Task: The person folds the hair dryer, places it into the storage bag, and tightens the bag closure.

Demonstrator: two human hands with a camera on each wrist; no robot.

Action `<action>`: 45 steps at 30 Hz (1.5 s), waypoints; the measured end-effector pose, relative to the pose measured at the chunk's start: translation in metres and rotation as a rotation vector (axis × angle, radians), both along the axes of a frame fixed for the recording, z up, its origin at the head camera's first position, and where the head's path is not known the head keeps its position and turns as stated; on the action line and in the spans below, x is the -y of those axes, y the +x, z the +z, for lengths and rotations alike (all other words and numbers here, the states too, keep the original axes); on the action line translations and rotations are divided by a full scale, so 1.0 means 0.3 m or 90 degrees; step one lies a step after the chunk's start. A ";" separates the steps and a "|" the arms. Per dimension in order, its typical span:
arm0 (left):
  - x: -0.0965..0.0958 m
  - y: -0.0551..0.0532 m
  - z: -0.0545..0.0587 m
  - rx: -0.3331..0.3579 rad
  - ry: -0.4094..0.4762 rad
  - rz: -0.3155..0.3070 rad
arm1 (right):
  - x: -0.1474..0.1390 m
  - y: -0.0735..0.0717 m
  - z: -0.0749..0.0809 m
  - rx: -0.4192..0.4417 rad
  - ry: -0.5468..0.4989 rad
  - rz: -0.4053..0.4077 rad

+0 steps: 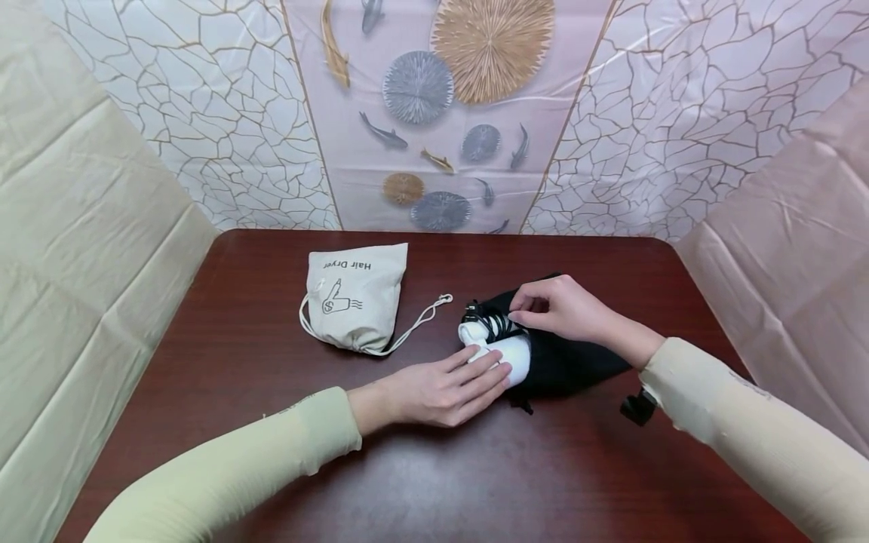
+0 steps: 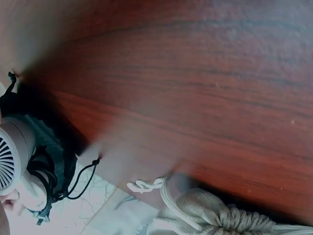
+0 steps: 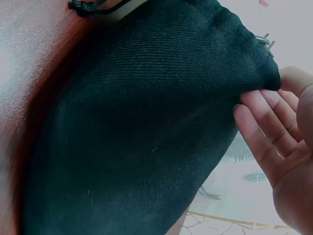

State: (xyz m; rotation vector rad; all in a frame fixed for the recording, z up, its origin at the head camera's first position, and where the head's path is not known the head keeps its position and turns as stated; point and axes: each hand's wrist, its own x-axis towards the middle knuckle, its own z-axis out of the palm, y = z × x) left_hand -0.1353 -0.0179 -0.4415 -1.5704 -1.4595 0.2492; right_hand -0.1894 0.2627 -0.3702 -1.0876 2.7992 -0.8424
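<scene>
A white hair dryer [image 1: 517, 359] lies partly inside a black drawstring bag [image 1: 569, 363], with its black cord [image 1: 501, 324] wound around the handle. My left hand [image 1: 444, 388] rests on the dryer's exposed end, fingers extended over it. In the left wrist view, the dryer's slotted grille [image 2: 7, 161] faces out beside the bag's mouth. My right hand [image 1: 560, 308] pinches the bag's rim between thumb and fingers; the right wrist view shows the black fabric [image 3: 146, 117] hanging from that pinch [image 3: 281, 127]. The dryer's far end is hidden in the bag.
A cream drawstring pouch [image 1: 356, 298] printed "Hair Dryer" lies to the left, its white cord [image 1: 421, 320] trailing toward the dryer. One black cord end [image 1: 523, 407] of the bag lies on the dark wooden table [image 1: 380, 483]. Patterned cloth [image 1: 414, 188] hangs behind the table.
</scene>
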 end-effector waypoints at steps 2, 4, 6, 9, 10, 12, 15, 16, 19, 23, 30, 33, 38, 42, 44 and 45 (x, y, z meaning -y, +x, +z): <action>-0.005 0.003 -0.009 -0.001 -0.009 -0.006 | 0.007 -0.006 -0.007 -0.003 -0.009 -0.005; -0.010 0.005 -0.015 -0.002 -0.017 -0.013 | 0.014 -0.011 -0.013 -0.007 -0.019 -0.009; -0.015 0.008 -0.017 -0.004 -0.025 -0.019 | 0.022 -0.015 -0.021 -0.013 -0.031 -0.013; -0.022 0.013 -0.017 -0.004 -0.033 -0.021 | 0.036 -0.014 -0.025 -0.025 -0.048 -0.017; -0.024 0.014 -0.016 -0.003 -0.036 -0.020 | 0.040 -0.012 -0.025 -0.027 -0.054 -0.019; -0.027 0.016 -0.015 -0.001 -0.041 -0.018 | 0.050 -0.007 -0.023 -0.029 -0.063 -0.024; -0.030 0.017 -0.015 0.006 -0.047 -0.013 | 0.063 0.003 -0.014 -0.022 -0.076 -0.025; -0.030 0.016 -0.015 0.006 -0.048 -0.010 | 0.066 0.008 -0.010 -0.019 -0.079 -0.024; -0.027 0.009 -0.017 0.014 -0.049 0.002 | 0.070 0.017 -0.003 -0.015 -0.081 -0.017; -0.018 0.000 -0.025 0.040 -0.045 0.026 | 0.063 0.023 -0.008 -0.013 -0.089 -0.015; -0.011 -0.007 -0.043 0.102 -0.040 0.074 | 0.048 0.025 -0.029 0.056 -0.113 -0.039; -0.016 -0.012 -0.046 0.115 -0.038 0.088 | 0.048 0.023 -0.037 0.085 -0.112 -0.053; -0.031 -0.026 -0.059 0.145 -0.014 0.096 | 0.052 0.024 -0.046 0.122 -0.118 -0.070; -0.033 -0.033 -0.069 0.173 -0.012 0.112 | 0.054 0.019 -0.058 0.135 -0.119 -0.074; -0.033 -0.033 -0.071 0.182 -0.016 0.124 | 0.053 0.014 -0.063 0.137 -0.116 -0.077; -0.034 -0.033 -0.072 0.189 -0.017 0.130 | 0.052 0.013 -0.065 0.138 -0.116 -0.078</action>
